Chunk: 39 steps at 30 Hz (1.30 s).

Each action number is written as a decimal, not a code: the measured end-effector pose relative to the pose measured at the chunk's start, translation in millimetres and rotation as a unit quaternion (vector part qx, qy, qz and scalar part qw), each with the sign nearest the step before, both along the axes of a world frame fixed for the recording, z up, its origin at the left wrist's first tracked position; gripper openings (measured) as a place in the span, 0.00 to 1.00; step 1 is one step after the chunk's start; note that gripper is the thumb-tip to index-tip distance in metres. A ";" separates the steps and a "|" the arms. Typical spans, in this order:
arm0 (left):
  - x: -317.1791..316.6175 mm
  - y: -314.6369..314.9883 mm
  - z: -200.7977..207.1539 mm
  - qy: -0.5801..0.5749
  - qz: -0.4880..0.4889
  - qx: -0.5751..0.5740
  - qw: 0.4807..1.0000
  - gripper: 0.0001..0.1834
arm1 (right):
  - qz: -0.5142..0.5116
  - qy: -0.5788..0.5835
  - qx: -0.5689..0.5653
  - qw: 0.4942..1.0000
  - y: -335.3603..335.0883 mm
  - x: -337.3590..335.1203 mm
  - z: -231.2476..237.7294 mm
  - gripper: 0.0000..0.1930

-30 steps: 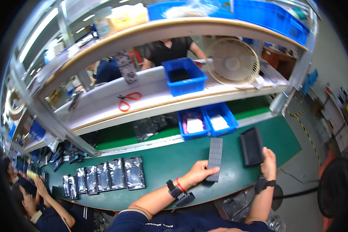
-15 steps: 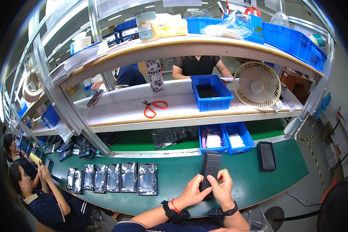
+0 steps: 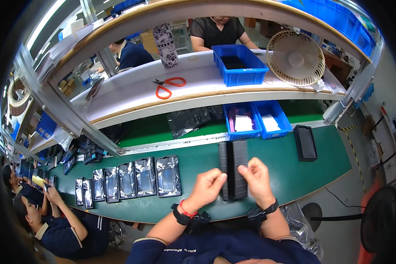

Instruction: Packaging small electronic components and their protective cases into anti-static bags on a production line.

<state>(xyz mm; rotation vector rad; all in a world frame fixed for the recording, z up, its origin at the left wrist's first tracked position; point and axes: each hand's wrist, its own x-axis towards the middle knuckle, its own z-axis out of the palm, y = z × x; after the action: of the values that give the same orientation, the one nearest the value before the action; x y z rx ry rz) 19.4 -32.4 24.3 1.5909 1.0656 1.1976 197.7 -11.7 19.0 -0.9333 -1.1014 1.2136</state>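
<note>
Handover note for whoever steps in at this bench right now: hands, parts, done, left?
Left hand and right hand both grip the near end of the long black ribbed tray lying on the green bench mat.
Row of silver foil pouches lies flat to the left.
Smaller black tray sits untouched to the right; two blue bins behind.
Done: pouches laid out. Left: tray in hand, unbagged.

Both hands, left hand (image 3: 208, 187) and right hand (image 3: 256, 178), sit at the near end of two dark trays (image 3: 233, 169) on the green belt (image 3: 198, 165). To the left, a row of silver bags (image 3: 136, 178) blocks the belt. To the right, open belt runs to a black tray (image 3: 305, 142). Behind, blue bins (image 3: 256, 119) and a low shelf (image 3: 171, 94) close off the far side.
</note>
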 end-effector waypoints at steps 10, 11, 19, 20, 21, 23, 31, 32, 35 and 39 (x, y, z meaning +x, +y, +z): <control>-12.0 8.7 -1.7 0.356 0.092 0.020 0.930 0.19 | -0.044 0.014 -0.010 0.999 -3.9 37.1 1.9 0.13; 2.5 7.9 8.8 0.236 0.068 0.034 0.969 0.18 | -0.059 -0.022 -0.005 0.998 -9.0 30.6 1.5 0.13; 57.9 9.9 2.0 -0.004 -0.011 0.005 1.000 0.18 | -0.015 -0.039 -0.002 0.999 -23.0 30.5 -1.4 0.12; 56.0 7.0 1.5 -0.010 0.007 0.003 1.000 0.18 | -0.053 -0.055 -0.012 0.997 -23.3 43.9 0.6 0.12; 51.4 7.3 2.8 -0.032 0.036 -0.004 0.999 0.18 | -0.090 -0.070 -0.022 0.993 -22.0 62.7 0.8 0.12; 45.4 13.6 -3.3 0.002 0.033 -0.042 0.999 0.20 | -0.123 0.015 -0.052 0.991 -18.5 97.9 -2.2 0.11; 29.7 34.4 -46.5 0.304 0.000 -0.106 0.947 0.27 | -0.112 -0.067 -0.014 0.991 -18.9 101.4 -12.1 0.12; 27.2 35.5 -42.1 0.296 -0.008 -0.104 0.949 0.23 | -0.119 -0.115 -0.001 0.986 -17.6 94.0 -13.5 0.12; 58.9 26.2 -15.4 0.085 -0.035 -0.028 0.995 0.18 | -0.101 -0.184 -0.029 0.977 -24.2 66.3 -7.4 0.11; 93.0 29.6 -11.7 -0.008 -0.083 -0.032 0.996 0.18 | -0.144 -0.274 0.082 0.947 -24.7 49.7 -2.0 0.11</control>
<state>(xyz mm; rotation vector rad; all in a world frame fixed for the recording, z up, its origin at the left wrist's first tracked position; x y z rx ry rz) 112.4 -2.9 12.6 1.5850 0.9326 1.0533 247.4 -36.4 17.0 -1.2913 -1.4139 0.6203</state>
